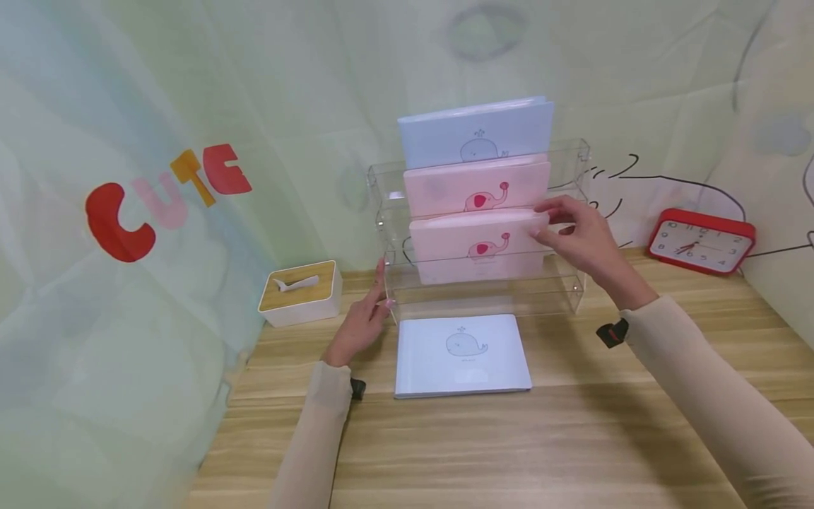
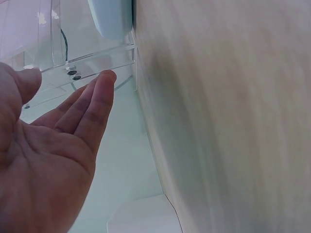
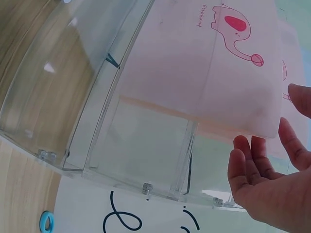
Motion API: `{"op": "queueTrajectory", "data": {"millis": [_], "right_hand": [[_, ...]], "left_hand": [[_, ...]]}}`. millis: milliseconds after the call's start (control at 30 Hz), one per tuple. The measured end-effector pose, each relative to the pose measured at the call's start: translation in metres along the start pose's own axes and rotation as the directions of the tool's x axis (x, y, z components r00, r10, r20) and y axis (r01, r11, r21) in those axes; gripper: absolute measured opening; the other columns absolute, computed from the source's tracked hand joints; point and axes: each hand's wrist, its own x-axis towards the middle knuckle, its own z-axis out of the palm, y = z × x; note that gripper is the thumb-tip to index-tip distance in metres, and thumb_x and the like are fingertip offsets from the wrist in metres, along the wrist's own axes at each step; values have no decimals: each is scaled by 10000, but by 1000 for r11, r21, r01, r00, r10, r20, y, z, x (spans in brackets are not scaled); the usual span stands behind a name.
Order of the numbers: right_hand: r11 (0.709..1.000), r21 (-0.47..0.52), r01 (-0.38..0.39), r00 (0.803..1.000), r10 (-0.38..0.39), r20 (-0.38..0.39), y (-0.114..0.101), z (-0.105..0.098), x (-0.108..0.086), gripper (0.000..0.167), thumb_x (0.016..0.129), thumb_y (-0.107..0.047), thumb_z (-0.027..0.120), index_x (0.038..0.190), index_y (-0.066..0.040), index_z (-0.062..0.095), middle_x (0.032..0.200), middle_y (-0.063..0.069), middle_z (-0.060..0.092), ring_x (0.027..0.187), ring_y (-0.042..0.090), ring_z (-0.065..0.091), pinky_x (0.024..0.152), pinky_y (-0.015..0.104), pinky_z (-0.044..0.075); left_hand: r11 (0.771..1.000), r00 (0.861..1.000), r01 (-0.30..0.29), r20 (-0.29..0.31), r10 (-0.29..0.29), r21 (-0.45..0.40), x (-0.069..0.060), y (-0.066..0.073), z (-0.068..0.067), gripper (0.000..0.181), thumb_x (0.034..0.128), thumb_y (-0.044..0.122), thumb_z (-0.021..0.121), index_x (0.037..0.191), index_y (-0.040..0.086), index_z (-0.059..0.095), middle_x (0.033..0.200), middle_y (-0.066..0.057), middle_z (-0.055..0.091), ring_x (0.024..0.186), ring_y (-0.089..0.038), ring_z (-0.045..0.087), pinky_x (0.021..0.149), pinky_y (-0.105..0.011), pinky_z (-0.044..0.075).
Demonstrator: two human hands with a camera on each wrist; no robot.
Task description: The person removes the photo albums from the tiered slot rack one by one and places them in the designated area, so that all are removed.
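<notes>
A clear acrylic rack (image 1: 559,285) holds a blue whale booklet (image 1: 477,127) at the back and two pink elephant booklets, the middle one (image 1: 439,185) and the front one (image 1: 445,240), in tiers. My right hand (image 1: 581,237) is at the front pink booklet's upper right corner; in the right wrist view its fingers (image 3: 282,127) are loosely bent by that booklet (image 3: 194,73), not clearly pinching it. My left hand (image 1: 361,326) is at the rack's left side, fingers extended; in the left wrist view the hand (image 2: 53,150) has its fingertips near the clear panel (image 2: 104,60).
Another whale booklet (image 1: 464,375) lies flat on the wooden table (image 1: 496,452) before the rack. A white tissue box (image 1: 305,311) with a wooden lid stands left, a red clock (image 1: 702,240) right. Behind hangs a printed cloth (image 1: 305,85) with "CUTE" letters.
</notes>
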Motion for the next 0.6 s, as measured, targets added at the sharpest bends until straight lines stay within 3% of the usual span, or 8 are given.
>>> {"op": "queueTrajectory", "data": {"millis": [133, 333, 467, 600], "right_hand": [[1000, 3, 23, 1000, -23, 17, -1, 2, 4, 421, 1023, -288, 729, 1392, -99, 650, 1463, 150, 632, 1246, 338, 575, 1042, 435, 507], [998, 3, 64, 998, -64, 2, -2, 8, 13, 348, 1009, -294, 747, 1319, -137, 723, 1381, 100, 706, 1106, 252, 611, 824, 223, 534], [997, 22, 74, 997, -74, -29, 2, 14, 16, 316, 1008, -274, 754, 1292, -136, 750, 1289, 109, 740, 1011, 234, 594, 720, 196, 511], [991, 90, 100, 994, -96, -54, 11, 21, 19, 298, 1014, -262, 761, 1283, -134, 765, 1229, 112, 751, 951, 198, 610, 705, 190, 526]], "left_hand": [[1000, 1000, 2, 2, -2, -3, 0, 0, 0, 833, 1158, 249, 481, 1705, 444, -117, 1542, -306, 576, 1381, -456, 635, 1182, -622, 481], [1000, 1000, -3, -2, 3, -13, 0, 1, 1, 833, 1157, 253, 486, 1708, 436, -112, 1540, -302, 578, 1386, -445, 634, 1182, -615, 484], [1000, 1000, -4, -4, 4, -12, -1, 1, 1, 834, 1158, 262, 484, 1704, 446, -118, 1535, -300, 584, 1388, -444, 632, 1184, -617, 481], [1000, 1000, -8, -7, 8, -8, -1, 1, 0, 836, 1157, 266, 485, 1705, 439, -122, 1532, -303, 584, 1385, -455, 630, 1190, -621, 474]]}}
